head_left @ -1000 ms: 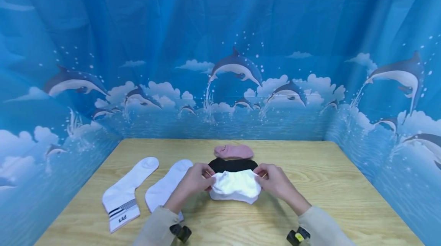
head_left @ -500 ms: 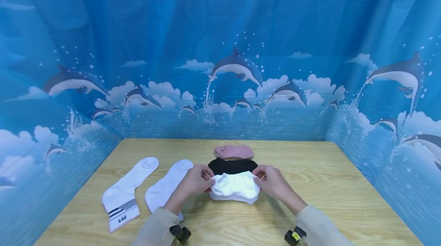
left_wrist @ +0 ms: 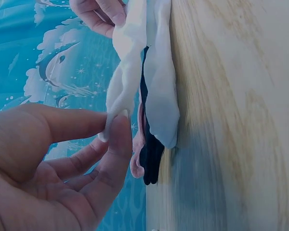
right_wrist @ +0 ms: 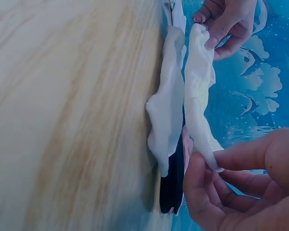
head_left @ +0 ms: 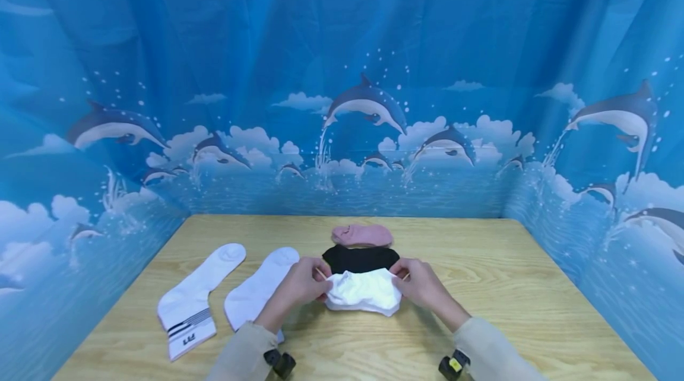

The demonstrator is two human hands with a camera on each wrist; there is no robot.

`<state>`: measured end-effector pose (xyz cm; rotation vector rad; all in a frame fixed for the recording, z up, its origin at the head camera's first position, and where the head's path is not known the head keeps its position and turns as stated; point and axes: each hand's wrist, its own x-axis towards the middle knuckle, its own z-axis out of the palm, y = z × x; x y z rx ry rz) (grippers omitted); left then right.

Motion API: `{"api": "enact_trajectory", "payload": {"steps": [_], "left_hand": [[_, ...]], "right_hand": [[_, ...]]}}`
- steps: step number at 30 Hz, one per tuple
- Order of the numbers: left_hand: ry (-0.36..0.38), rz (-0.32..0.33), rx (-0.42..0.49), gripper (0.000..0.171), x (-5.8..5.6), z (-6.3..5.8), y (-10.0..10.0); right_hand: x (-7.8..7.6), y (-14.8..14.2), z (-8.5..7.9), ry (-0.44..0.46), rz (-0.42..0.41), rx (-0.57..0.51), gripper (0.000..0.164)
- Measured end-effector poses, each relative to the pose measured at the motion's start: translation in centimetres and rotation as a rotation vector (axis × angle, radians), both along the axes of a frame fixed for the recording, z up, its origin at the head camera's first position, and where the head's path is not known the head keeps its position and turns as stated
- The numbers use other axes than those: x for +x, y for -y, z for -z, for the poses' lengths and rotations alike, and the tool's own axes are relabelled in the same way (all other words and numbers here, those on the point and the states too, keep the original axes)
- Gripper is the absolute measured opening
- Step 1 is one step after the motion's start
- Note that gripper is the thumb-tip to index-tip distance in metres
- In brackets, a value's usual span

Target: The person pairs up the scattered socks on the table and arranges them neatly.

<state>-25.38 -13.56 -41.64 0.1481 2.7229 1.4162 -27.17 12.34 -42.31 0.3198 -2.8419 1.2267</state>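
A short white sock (head_left: pixel 364 287) is stretched sideways between both hands, held a little above the table. My left hand (head_left: pixel 307 280) pinches one end between thumb and forefinger, and my right hand (head_left: pixel 419 281) pinches the other end the same way. Right under it a second white sock (left_wrist: pixel 163 91) lies on the table, mostly covered in the head view. Behind these two lies a black sock (head_left: pixel 358 258), and beyond that a folded pink sock (head_left: pixel 362 234). In the right wrist view the held sock (right_wrist: pixel 197 91) hangs apart from the white one (right_wrist: pixel 169 96) below.
Two longer white socks lie flat on the left of the wooden table (head_left: pixel 507 286): one with dark stripes and lettering (head_left: pixel 198 304), the other plain (head_left: pixel 251 295), partly behind the left forearm. A blue curtain (head_left: pixel 342 25) with dolphins hangs around the table's back and sides.
Both hands have lowered the held white sock slightly towards the front, showing more of the black sock behind it. My right hand has shifted a little to the left.
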Motion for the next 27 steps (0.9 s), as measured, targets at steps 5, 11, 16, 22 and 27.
{"api": "enact_trajectory", "payload": {"steps": [5,11,16,22,27], "left_hand": [[-0.019,0.018,-0.002,0.010,0.06,0.16,0.04],[-0.030,0.026,-0.011,0.010,-0.03,0.46,0.07],[-0.027,0.023,-0.045,0.009,-0.12,0.68,0.06],[-0.055,0.020,-0.094,0.011,-0.30,0.81,0.15],[-0.135,0.015,-0.148,0.011,-0.39,0.46,0.12]], "right_hand": [[-0.07,-0.03,0.36,-0.002,-0.005,-0.010,0.010],[-0.09,-0.24,0.55,-0.017,-0.022,-0.015,0.012],[-0.10,-0.28,0.69,-0.026,-0.020,-0.007,0.013],[-0.12,-0.23,0.93,-0.008,-0.012,-0.001,0.014],[-0.14,-0.28,0.75,-0.037,-0.020,0.028,0.015]]}}
